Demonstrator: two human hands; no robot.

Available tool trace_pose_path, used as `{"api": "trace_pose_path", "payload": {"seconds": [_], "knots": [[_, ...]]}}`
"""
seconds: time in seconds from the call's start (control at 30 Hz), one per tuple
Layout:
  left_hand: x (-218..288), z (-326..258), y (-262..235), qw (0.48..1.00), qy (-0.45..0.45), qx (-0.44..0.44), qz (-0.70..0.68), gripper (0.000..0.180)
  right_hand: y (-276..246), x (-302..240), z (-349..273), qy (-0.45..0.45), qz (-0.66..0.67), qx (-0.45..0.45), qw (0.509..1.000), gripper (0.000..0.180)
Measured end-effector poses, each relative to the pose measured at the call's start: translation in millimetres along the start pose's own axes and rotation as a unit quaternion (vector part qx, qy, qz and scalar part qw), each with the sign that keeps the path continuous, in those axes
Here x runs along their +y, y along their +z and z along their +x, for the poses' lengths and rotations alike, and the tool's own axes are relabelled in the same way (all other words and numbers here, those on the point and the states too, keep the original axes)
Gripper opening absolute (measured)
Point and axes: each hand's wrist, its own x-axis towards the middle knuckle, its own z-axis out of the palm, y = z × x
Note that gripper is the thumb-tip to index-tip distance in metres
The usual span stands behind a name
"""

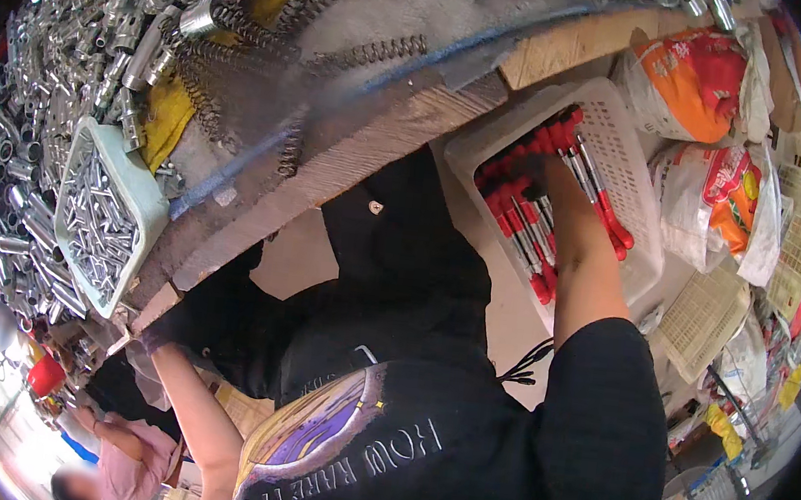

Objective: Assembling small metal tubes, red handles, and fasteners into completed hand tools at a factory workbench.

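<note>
1. A cluttered workshop surrounds the person, with a worn wooden bench (373,140) running diagonally from the left of the frame to the top right.

2. The right arm comes up from the lower right, bare below a short black sleeve (611,428). Its forearm angles up and slightly left, and the right hand (534,169), dark-coloured, reaches down among the rods. Its fingers blend into them, so I cannot tell whether they are closed on one.

3. The left arm extends from the bottom of the frame up and to the left. The left hand (149,340) is at the bench's near edge, left of the frame, close to the lower end of a pale tray. Its fingers are too hidden to tell their grip. The two hands are well apart.

4. The red-and-silver rods (529,232) lie in a white perforated basket (633,123), right of the frame's centre, beside the bench.

5. The pale tray (155,214), at left, holds small metal pins (95,228).

6. Coiled springs (372,52) and a yellow cloth (168,123) lie on the bench at upper left, next to heaped metal tubes (134,41).

7. Printed bags (687,80) stand at upper right; another person (132,466) in pink appears at lower left.
</note>
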Motion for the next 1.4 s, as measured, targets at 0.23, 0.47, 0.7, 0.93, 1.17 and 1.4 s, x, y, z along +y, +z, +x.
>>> {"api": "trace_pose_path", "payload": {"seconds": [0.23,0.47,0.7,0.93,1.17,1.4], "knots": [[9.2,-16.2,19.7,0.937,-0.078,0.075,-0.332,0.028,21.6,-48.6,14.1,-0.055,-0.101,0.154,0.981,0.032],[68.3,5.5,56.0,0.725,-0.044,0.167,-0.666,0.025,86.8,-5.4,50.5,-0.086,-0.219,0.33,0.914,0.034],[99.2,2.7,81.9,0.487,0.058,0.159,-0.857,0.023,-2.4,-24.6,-65.5,-0.113,-0.089,0.222,0.964,0.037],[233.3,-121.7,55.0,0.355,-0.013,-0.131,-0.926,0.04,-144.2,-199.8,-409.9,-0.535,0.038,0.315,0.784,0.03],[226.0,-215.2,-4.0,0.832,0.305,-0.188,-0.424,0.033,-339.5,-407.4,-443.0,-0.343,-0.06,0.684,0.641,0.032],[182.3,-217.6,-44.0,0.709,0.219,-0.205,-0.638,0.028,-455.7,-489.0,-411.9,-0.21,0.081,0.686,0.692,0.039]]}}
